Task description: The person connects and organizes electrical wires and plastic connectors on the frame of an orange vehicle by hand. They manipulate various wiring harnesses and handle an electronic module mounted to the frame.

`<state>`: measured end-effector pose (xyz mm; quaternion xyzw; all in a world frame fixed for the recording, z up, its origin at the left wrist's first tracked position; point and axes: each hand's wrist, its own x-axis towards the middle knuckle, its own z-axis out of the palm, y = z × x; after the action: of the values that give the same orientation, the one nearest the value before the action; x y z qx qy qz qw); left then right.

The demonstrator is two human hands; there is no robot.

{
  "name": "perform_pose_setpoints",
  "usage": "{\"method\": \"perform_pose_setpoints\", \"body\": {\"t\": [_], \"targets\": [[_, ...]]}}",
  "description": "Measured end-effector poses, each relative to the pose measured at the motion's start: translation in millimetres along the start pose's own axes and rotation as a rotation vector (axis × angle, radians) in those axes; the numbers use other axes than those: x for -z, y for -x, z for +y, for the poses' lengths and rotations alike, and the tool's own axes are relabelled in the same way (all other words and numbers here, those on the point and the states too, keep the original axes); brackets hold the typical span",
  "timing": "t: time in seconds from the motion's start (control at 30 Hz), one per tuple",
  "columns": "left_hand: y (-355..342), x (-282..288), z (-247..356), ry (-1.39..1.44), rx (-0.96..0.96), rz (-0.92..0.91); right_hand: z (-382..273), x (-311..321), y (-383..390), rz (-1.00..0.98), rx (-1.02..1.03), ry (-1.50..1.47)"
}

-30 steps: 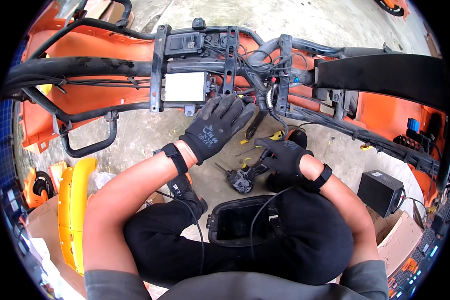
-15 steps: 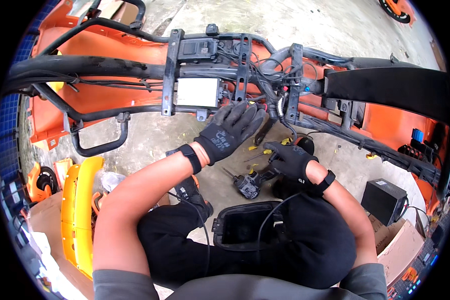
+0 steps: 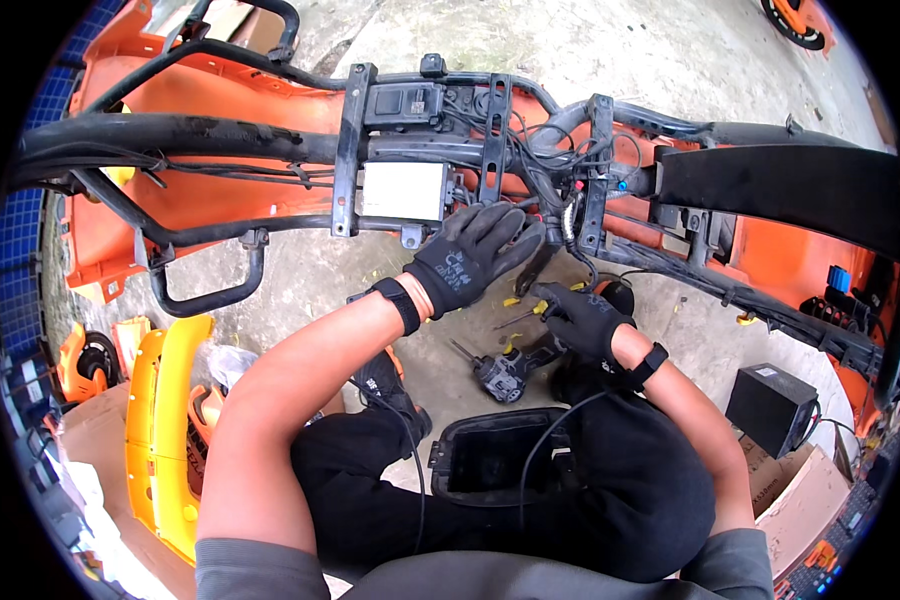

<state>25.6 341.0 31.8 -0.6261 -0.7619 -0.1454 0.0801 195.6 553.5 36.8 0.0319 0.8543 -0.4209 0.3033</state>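
My left hand (image 3: 478,258), in a black work glove, lies over the wiring at the near side of a black tubular vehicle frame (image 3: 300,148). Its fingers stretch out close together; the tips and what lies under them are partly hidden. Just left of the fingertips is a silver-white box (image 3: 403,191) with wires leaving its right end. Lower and to the right, my gloved right hand (image 3: 582,322) is closed round a screwdriver (image 3: 517,320), its thin shaft pointing left and its handle mostly covered. Below that hand a grey-black power drill (image 3: 502,375) rests on the floor.
Orange body panels (image 3: 230,92) lie beneath the frame. A black open-topped bin (image 3: 448,450) stands between my legs. On the right are a black box (image 3: 770,405) and a cardboard carton (image 3: 805,500); on the left, a yellow panel (image 3: 160,430). A cable crosses my lap.
The view has shifted slightly, moving the scene right and down. My left hand has slid a little to the right along the wiring. My right hand keeps nearly the same place.
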Motion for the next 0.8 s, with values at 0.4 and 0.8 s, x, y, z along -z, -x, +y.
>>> {"method": "perform_pose_setpoints", "body": {"t": [0.4,0.8], "targets": [[-1,-11,-3,-0.031,-0.016,0.057,25,-7,-14,0.027,0.053,-0.060],[-2,-12,-4,-0.061,-0.016,0.071,42,-10,-24,0.084,0.071,0.071]]}}
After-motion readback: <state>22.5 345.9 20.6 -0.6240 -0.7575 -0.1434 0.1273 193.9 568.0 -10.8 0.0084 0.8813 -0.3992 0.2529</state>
